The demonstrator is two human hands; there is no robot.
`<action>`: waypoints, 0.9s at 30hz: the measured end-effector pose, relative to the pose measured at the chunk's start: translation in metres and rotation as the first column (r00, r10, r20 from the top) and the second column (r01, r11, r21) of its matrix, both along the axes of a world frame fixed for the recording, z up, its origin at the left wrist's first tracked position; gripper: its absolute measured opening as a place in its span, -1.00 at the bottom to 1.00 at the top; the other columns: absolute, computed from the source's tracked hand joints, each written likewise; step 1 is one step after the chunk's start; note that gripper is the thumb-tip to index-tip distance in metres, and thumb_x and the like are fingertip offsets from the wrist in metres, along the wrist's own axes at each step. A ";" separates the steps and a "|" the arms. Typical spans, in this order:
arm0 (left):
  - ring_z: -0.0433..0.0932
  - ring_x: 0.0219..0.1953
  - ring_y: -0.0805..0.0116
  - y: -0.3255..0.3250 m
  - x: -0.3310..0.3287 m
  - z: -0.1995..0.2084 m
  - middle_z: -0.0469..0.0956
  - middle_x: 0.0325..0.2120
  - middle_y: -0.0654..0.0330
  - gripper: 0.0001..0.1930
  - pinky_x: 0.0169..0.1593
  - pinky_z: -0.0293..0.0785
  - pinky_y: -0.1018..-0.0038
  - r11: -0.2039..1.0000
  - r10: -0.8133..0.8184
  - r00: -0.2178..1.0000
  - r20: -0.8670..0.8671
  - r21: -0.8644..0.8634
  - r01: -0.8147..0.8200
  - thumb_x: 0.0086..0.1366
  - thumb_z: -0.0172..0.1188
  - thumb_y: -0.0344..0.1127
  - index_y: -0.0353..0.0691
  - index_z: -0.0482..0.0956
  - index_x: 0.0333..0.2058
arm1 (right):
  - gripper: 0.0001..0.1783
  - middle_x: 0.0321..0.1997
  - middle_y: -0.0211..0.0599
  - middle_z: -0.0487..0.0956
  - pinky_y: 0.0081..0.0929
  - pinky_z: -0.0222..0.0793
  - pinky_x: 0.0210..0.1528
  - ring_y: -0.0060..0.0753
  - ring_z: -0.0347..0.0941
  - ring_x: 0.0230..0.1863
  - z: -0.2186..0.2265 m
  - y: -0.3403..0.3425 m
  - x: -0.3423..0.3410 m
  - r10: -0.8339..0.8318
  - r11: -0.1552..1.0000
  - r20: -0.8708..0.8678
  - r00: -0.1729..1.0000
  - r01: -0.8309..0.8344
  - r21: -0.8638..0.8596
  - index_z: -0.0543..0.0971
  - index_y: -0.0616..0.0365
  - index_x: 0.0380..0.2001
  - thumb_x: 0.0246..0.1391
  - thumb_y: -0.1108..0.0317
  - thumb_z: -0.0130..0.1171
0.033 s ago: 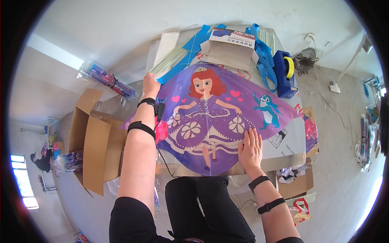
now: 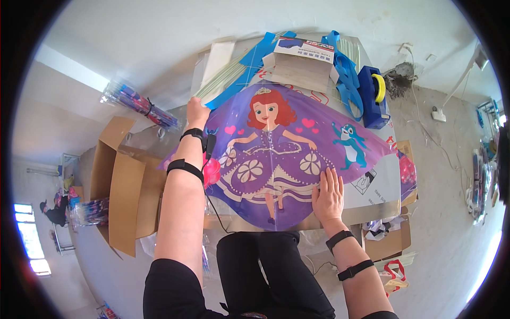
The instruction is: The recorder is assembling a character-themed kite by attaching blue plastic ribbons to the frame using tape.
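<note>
A purple kite [image 2: 271,159] lies spread on the work surface in front of me, printed with a red-haired princess in a wide gown, pink hearts and a blue animal. A thin seam or rod runs down its middle. My right hand [image 2: 329,198] rests flat on the kite's lower right edge, fingers stretched out. My left hand [image 2: 197,112] is closed at the kite's upper left edge, beside a blue ribbon [image 2: 226,94] and a bundle of thin pale sticks [image 2: 226,77]. What its fingers pinch is too small to make out.
Behind the kite stand an open white box [image 2: 300,66] and a blue tape dispenser [image 2: 373,101] with yellow tape. More blue ribbon [image 2: 348,80] hangs between them. Cardboard boxes stand left [image 2: 127,186] and lower right [image 2: 390,242]. Another person [image 2: 56,211] is far left.
</note>
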State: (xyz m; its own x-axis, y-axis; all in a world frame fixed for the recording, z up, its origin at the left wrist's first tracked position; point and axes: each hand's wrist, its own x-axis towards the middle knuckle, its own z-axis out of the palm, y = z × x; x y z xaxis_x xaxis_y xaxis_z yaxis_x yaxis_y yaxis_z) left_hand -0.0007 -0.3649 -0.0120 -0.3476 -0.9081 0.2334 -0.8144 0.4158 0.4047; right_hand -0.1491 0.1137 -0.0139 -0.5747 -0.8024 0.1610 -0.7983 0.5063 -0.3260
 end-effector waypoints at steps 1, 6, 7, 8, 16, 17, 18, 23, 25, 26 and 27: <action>0.58 -0.26 0.05 -0.003 0.004 0.001 0.61 -0.39 0.03 -0.69 -0.17 0.48 0.31 0.994 0.106 0.993 0.043 0.002 -0.107 -0.08 0.34 -0.37 -0.19 0.55 -0.28 | -0.48 0.25 -0.05 0.27 -0.14 -0.09 0.38 -0.08 0.09 0.34 0.002 -0.001 0.000 0.006 1.000 0.001 1.000 -0.006 -0.006 0.34 0.30 0.09 0.06 0.29 0.05; 0.59 -0.26 0.09 -0.004 0.010 0.004 0.61 -0.40 0.01 -0.72 -0.18 0.48 0.31 0.984 0.053 0.994 0.096 0.163 -0.069 -0.09 0.35 -0.27 -0.23 0.59 -0.36 | -0.48 0.25 -0.05 0.28 -0.13 -0.09 0.38 -0.08 0.10 0.33 0.005 -0.002 0.001 0.011 1.000 -0.002 1.000 -0.011 -0.006 0.34 0.30 0.08 0.06 0.29 0.05; 0.60 -0.26 0.11 -0.003 0.009 0.005 0.62 -0.39 0.00 -0.72 -0.19 0.48 0.31 0.980 0.056 0.994 0.097 0.186 -0.073 -0.09 0.35 -0.25 -0.24 0.60 -0.38 | -0.48 0.25 -0.05 0.28 -0.13 -0.10 0.38 -0.08 0.11 0.33 0.005 -0.002 0.001 0.008 1.000 -0.002 1.000 -0.008 -0.002 0.34 0.30 0.09 0.06 0.29 0.05; 0.60 -0.26 0.11 -0.002 0.008 0.005 0.62 -0.39 0.00 -0.72 -0.19 0.48 0.31 0.980 0.056 0.994 0.095 0.186 -0.073 -0.09 0.35 -0.25 -0.24 0.60 -0.38 | -0.47 0.25 -0.05 0.28 -0.13 -0.10 0.38 -0.08 0.11 0.33 0.005 -0.002 0.001 0.005 1.000 -0.003 1.000 -0.005 0.002 0.34 0.30 0.09 0.06 0.28 0.05; 0.61 -0.29 0.16 -0.004 0.005 0.010 0.62 -0.42 0.00 -0.80 -0.20 0.48 0.34 0.964 0.032 0.993 0.113 0.259 -0.060 -0.03 0.32 -0.29 -0.20 0.64 -0.38 | -0.47 0.26 -0.05 0.27 -0.14 -0.11 0.39 -0.09 0.10 0.33 0.006 -0.002 0.001 0.010 1.000 0.005 1.000 -0.010 0.013 0.33 0.30 0.10 0.07 0.27 0.04; 0.61 -0.29 0.16 -0.008 0.008 0.011 0.62 -0.42 0.00 -0.80 -0.20 0.48 0.34 0.965 0.036 0.993 0.116 0.255 -0.065 -0.03 0.32 -0.29 -0.20 0.64 -0.38 | -0.47 0.26 -0.05 0.27 -0.14 -0.11 0.39 -0.09 0.10 0.33 0.007 -0.004 0.003 0.012 1.000 0.007 1.000 -0.012 0.016 0.33 0.30 0.10 0.07 0.27 0.04; 0.62 -0.30 0.17 -0.007 0.007 0.011 0.63 -0.42 0.00 -0.80 -0.21 0.48 0.34 0.962 0.049 0.993 0.103 0.264 -0.075 -0.02 0.31 -0.30 -0.20 0.65 -0.37 | -0.47 0.26 -0.05 0.27 -0.14 -0.11 0.39 -0.09 0.10 0.33 0.006 -0.003 0.002 0.012 1.000 0.007 1.000 -0.012 0.018 0.33 0.30 0.10 0.07 0.27 0.04; 0.62 -0.30 0.16 0.002 -0.005 0.017 0.63 -0.41 0.01 -0.81 -0.22 0.49 0.32 0.957 0.039 0.988 0.148 0.279 -0.079 0.01 0.25 -0.34 -0.20 0.66 -0.35 | -0.47 0.26 -0.05 0.27 -0.15 -0.11 0.39 -0.09 0.09 0.34 0.002 0.001 -0.002 0.003 1.000 -0.004 1.000 -0.003 0.029 0.33 0.29 0.10 0.08 0.26 0.04; 0.61 -0.34 0.10 -0.001 -0.002 0.021 0.61 -0.42 -0.01 -0.84 -0.24 0.50 0.28 0.981 0.014 0.985 0.173 0.190 -0.047 0.03 0.17 -0.37 -0.22 0.65 -0.38 | -0.47 0.26 -0.06 0.27 -0.14 -0.11 0.39 -0.09 0.10 0.34 0.002 0.000 0.000 0.005 1.000 -0.005 1.000 -0.005 0.021 0.33 0.29 0.10 0.08 0.26 0.04; 0.61 -0.34 0.10 -0.002 0.000 0.022 0.61 -0.42 -0.01 -0.84 -0.24 0.50 0.28 0.981 0.015 0.985 0.174 0.189 -0.048 0.03 0.17 -0.37 -0.22 0.65 -0.38 | -0.47 0.26 -0.06 0.27 -0.14 -0.11 0.39 -0.09 0.10 0.33 0.002 -0.001 0.000 0.005 1.000 -0.009 1.000 -0.005 0.017 0.33 0.29 0.10 0.08 0.26 0.04; 0.61 -0.36 0.07 -0.004 0.002 0.021 0.60 -0.43 -0.02 -0.84 -0.26 0.50 0.27 0.996 -0.002 0.979 0.202 0.092 -0.017 0.05 0.13 -0.39 -0.23 0.64 -0.39 | -0.47 0.26 -0.06 0.27 -0.14 -0.11 0.39 -0.09 0.10 0.33 0.002 -0.001 0.001 0.007 1.000 -0.007 1.000 -0.007 0.015 0.33 0.29 0.10 0.08 0.26 0.04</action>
